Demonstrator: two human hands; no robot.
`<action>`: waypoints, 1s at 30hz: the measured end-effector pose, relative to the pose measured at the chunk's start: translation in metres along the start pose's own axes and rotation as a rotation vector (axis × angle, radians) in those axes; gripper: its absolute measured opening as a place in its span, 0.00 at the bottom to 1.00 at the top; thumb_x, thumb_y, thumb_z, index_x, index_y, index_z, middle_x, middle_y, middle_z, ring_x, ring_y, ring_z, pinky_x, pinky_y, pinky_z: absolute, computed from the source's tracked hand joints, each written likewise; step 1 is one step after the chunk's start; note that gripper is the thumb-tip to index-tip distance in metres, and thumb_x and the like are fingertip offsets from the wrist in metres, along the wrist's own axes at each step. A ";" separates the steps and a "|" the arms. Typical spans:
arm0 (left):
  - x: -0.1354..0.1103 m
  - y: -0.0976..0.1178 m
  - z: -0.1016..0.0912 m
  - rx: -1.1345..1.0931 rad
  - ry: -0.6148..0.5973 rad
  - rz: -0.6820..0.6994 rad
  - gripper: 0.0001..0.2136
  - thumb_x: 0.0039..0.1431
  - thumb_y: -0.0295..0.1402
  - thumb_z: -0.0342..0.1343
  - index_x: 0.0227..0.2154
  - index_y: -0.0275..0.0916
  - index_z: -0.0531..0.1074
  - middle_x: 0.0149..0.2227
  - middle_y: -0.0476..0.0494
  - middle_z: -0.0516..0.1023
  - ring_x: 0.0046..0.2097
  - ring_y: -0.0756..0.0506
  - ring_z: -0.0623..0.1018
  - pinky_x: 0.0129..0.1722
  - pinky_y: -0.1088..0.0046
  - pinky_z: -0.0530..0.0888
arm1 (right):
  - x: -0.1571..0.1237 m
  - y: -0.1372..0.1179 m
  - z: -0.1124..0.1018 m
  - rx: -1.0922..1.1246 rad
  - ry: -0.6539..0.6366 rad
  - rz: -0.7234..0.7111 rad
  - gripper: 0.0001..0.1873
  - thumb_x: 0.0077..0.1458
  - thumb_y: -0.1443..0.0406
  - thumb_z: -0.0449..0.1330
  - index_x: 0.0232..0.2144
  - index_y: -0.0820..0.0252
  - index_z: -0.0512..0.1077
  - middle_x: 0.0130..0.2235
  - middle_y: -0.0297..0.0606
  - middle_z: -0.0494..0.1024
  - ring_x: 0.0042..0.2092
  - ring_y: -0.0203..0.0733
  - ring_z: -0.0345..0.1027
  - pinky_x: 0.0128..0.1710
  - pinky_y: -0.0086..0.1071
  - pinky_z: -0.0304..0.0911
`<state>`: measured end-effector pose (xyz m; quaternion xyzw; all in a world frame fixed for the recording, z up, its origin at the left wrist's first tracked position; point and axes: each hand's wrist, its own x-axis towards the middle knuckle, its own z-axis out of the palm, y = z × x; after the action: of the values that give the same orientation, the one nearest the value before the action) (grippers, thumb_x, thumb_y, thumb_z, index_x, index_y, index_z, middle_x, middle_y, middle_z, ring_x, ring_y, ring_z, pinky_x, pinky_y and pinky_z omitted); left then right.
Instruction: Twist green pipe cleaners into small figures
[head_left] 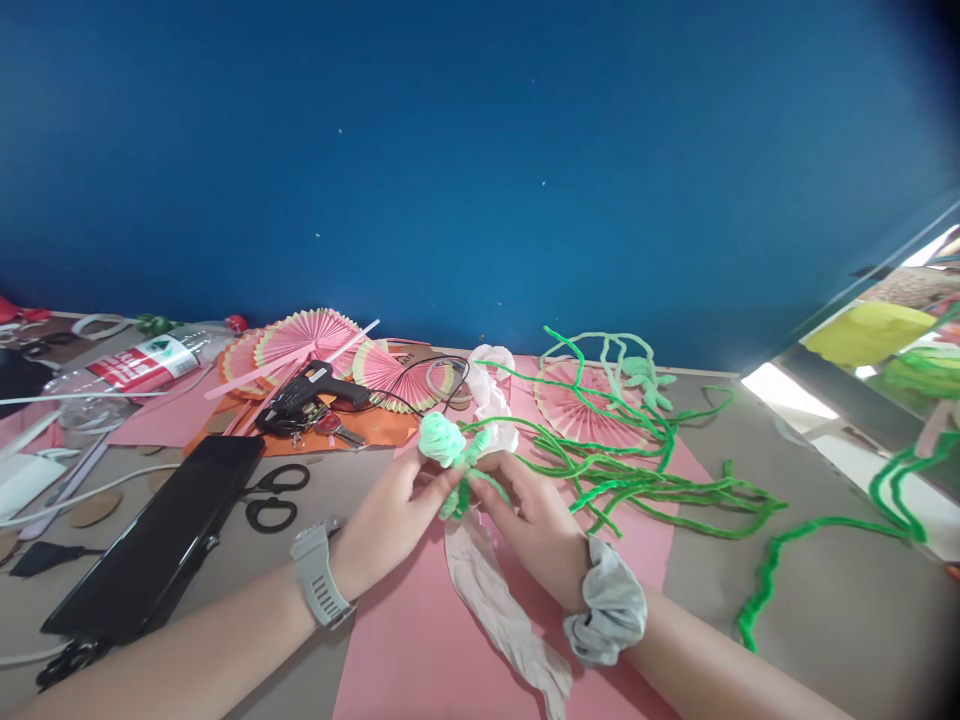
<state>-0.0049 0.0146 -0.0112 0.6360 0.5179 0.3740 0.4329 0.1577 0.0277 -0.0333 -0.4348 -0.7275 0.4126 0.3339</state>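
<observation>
Both hands meet at the middle of the view around a flower of fuzzy pipe cleaners with a pale mint, coiled head [442, 440]. My left hand [409, 505] pinches the green part just below the head. From the other side, the fingers of my right hand [529, 505] close on the green pipe-cleaner pieces [480, 480]. The exact grip between the fingertips is partly hidden. Under the hands a crumpled white strip [499, 610] trails over pink paper [405, 640]. Several loose green pipe cleaners [645, 480] lie to the right of my right hand.
Left of my hands are black scissors [276, 498], a black phone-like slab [157, 540], a black glue gun [311, 395] and keys [337, 430]. A plastic bottle [139, 365] lies farther left. Pleated paper fans [307, 340] rest along the blue partition [480, 180].
</observation>
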 end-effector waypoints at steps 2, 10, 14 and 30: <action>0.003 -0.001 -0.002 0.047 0.000 0.012 0.12 0.58 0.40 0.45 0.36 0.39 0.68 0.31 0.49 0.74 0.34 0.47 0.73 0.36 0.73 0.67 | 0.003 0.001 0.000 0.110 0.000 0.032 0.07 0.57 0.60 0.50 0.33 0.57 0.64 0.32 0.33 0.71 0.33 0.36 0.66 0.34 0.30 0.63; 0.008 -0.002 -0.008 -0.134 -0.028 0.002 0.10 0.56 0.40 0.49 0.35 0.40 0.67 0.27 0.51 0.70 0.28 0.49 0.69 0.33 0.75 0.67 | 0.005 -0.011 -0.004 0.631 -0.156 0.220 0.11 0.55 0.57 0.52 0.30 0.57 0.60 0.25 0.30 0.70 0.28 0.35 0.68 0.32 0.32 0.67; 0.005 -0.001 -0.004 -0.259 0.023 0.025 0.16 0.56 0.40 0.50 0.45 0.40 0.64 0.37 0.46 0.72 0.38 0.46 0.72 0.39 0.71 0.68 | 0.007 -0.008 -0.001 0.562 -0.087 0.199 0.10 0.55 0.58 0.52 0.30 0.58 0.62 0.28 0.31 0.69 0.31 0.35 0.67 0.32 0.31 0.67; -0.005 0.001 0.011 -0.114 0.007 -0.098 0.13 0.58 0.42 0.44 0.27 0.38 0.65 0.29 0.49 0.68 0.33 0.48 0.70 0.32 0.74 0.68 | 0.004 -0.003 -0.003 -0.113 0.194 -0.214 0.06 0.55 0.67 0.53 0.26 0.58 0.66 0.36 0.38 0.68 0.42 0.42 0.63 0.44 0.37 0.59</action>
<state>0.0050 0.0077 -0.0138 0.5829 0.5280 0.3833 0.4843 0.1573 0.0318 -0.0292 -0.4107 -0.7560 0.2894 0.4196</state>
